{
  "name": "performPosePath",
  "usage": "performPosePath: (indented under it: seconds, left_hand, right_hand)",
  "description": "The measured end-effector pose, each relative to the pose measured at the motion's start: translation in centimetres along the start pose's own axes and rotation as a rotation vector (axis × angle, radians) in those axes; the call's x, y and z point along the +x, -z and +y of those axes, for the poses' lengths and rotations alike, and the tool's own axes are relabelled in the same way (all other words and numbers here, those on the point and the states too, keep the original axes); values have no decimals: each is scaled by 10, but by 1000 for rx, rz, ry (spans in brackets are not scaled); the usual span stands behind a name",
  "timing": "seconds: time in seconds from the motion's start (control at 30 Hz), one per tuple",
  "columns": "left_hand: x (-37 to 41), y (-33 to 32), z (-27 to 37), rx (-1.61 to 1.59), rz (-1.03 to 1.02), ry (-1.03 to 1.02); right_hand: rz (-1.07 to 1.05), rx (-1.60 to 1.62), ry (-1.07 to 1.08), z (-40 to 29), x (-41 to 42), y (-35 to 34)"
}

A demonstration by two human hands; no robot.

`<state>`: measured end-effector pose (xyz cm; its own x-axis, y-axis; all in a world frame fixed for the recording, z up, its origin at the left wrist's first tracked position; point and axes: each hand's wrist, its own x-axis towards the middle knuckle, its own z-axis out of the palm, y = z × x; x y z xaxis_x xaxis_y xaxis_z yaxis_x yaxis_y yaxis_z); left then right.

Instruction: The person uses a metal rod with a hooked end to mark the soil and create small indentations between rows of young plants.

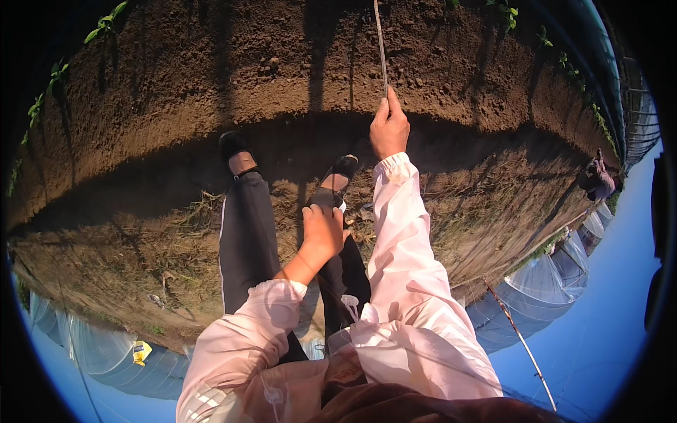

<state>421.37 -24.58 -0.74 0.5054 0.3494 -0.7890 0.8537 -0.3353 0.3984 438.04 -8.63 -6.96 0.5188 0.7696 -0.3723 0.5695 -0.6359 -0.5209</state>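
Note:
My right hand (390, 128) reaches out over the edge of a raised soil bed (264, 69). Its fingers are closed on the near end of a thin, pale stick or strip (381, 47), which runs away over the soil to the picture's top edge. My left hand (321, 228) rests against the dark trouser leg (346, 264) by my lower shin, its fingers bent. Whether it holds anything is not visible. Both arms are in light pink sleeves. My feet, in black shoes (232, 145), stand in the shadow beside the bed.
Dry plant litter (470, 206) covers the ground behind my feet. Young green plants (107, 22) grow at the bed's far side. Another person (600, 182) crouches far right. Plastic-covered tunnels (534, 296), a rusty pole (521, 338) and a yellow bag-like thing (140, 352) stand behind.

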Motion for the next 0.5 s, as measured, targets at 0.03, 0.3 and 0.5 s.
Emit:
performPosePath:
  seconds: [0.03,0.3,0.5]
  left_hand:
    - [0,-6,1,-9,-16,6]
    - [7,9,2,-32,-6,14]
    - [11,4,6,-42,60,24]
  right_hand:
    - [-28,5,-38,-7,7,4]
    - [-74,20,11,80,-111,42]
    - [61,128,40,15,49,11]
